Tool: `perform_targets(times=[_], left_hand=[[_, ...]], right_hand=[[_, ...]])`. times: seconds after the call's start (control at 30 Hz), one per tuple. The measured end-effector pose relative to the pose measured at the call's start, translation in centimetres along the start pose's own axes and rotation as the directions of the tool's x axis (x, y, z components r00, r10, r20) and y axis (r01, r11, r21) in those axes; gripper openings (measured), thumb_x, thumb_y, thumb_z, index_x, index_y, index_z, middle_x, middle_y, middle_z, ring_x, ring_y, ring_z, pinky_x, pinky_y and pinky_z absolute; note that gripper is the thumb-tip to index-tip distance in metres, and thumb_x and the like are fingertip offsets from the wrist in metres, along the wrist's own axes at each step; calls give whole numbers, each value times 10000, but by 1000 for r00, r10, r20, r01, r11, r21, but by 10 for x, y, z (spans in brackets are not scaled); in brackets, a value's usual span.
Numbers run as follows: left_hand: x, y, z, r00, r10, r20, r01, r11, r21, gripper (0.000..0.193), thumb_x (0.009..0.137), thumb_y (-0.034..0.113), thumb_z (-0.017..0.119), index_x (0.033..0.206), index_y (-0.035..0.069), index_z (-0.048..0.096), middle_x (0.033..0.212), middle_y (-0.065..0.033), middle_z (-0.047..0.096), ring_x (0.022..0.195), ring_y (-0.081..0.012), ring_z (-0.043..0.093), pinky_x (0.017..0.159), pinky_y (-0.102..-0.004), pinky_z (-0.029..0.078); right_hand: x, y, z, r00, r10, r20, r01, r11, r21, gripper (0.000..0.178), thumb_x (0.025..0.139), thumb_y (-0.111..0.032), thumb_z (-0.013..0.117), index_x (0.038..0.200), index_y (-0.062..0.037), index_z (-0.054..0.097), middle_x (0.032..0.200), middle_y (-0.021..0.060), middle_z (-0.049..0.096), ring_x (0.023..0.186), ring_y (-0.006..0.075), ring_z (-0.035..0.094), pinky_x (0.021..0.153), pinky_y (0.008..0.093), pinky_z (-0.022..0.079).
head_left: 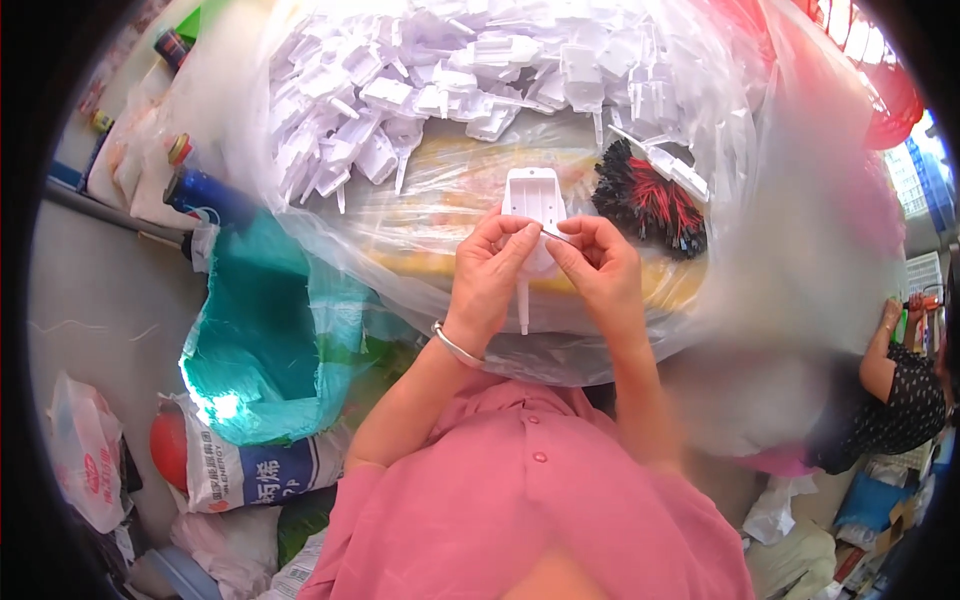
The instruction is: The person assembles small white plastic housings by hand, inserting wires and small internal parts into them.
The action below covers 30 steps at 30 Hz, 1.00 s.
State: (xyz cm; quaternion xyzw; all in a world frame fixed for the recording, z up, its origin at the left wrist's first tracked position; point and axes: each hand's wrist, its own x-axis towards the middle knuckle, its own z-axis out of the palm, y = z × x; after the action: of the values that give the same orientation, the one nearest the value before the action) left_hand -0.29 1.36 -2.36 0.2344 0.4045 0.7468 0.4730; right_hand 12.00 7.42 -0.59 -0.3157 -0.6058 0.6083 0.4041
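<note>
A white plastic housing [533, 192] with an open compartment and a narrow stem lies in front of me, its stem toward my body. Over its middle, my left hand [487, 268] and my right hand [610, 268] meet, each pinching between thumb and fingertips. A thin dark wire [550, 235] stretches between the two pinches; its ends are hidden by the fingers. Just right of the housing rests a bundle of red and black wires [650, 205]. Beside that bundle lies another white plastic piece [672, 170]. A large heap of similar white housings [400, 95] fills the far side.
Clear plastic sheeting [440, 250] covers the yellowish work surface. A teal woven sack [270, 330] hangs open at the left, near a blue bottle [210, 192]. Below it is a white printed sack [250, 465]. Another person [895, 395] works at the far right.
</note>
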Motion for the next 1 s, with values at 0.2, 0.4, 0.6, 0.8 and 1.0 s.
perform_targets(times=[0.2,0.4,0.6,0.8,1.0], left_hand=[[1,-4,-6,999,50,-6,-49,996,71,106,835,70,640,893,-18,638,1190,-36,475,957,-106,549,835,-246,461],[-2,3,-9,999,-23,-27,24,999,36,138,854,50,593,971,-5,640,1205,-46,466,976,-103,535,842,-252,454],[-7,21,6,992,118,-53,-119,993,-4,522,864,-40,471,1361,57,347,1235,-96,480,1052,-141,528,864,-284,461],[-6,23,3,984,179,-15,-177,979,99,582,851,-47,491,1386,62,292,1308,-110,422,1116,-160,486,933,-297,417],[-6,24,3,970,240,44,-244,958,153,569,860,-54,488,1383,22,277,1331,-115,390,1185,-169,438,959,-288,390]], right_hand=[[-2,-1,2,988,-152,-16,145,966,-213,91,808,-54,643,843,25,613,788,49,574,624,83,537,541,221,430],[0,-10,9,966,-259,-22,231,893,-386,76,794,-61,637,820,8,620,744,69,562,584,116,532,525,242,431],[7,-7,10,960,-275,-57,228,880,-417,86,807,-55,643,826,21,606,748,28,551,615,54,497,545,206,412],[12,-13,18,945,-324,-49,253,817,-517,74,774,-77,633,786,-8,607,722,84,574,597,177,570,546,292,456],[14,-13,20,945,-323,-46,248,804,-540,67,765,-82,626,763,-20,600,716,85,577,609,201,577,559,312,455]])
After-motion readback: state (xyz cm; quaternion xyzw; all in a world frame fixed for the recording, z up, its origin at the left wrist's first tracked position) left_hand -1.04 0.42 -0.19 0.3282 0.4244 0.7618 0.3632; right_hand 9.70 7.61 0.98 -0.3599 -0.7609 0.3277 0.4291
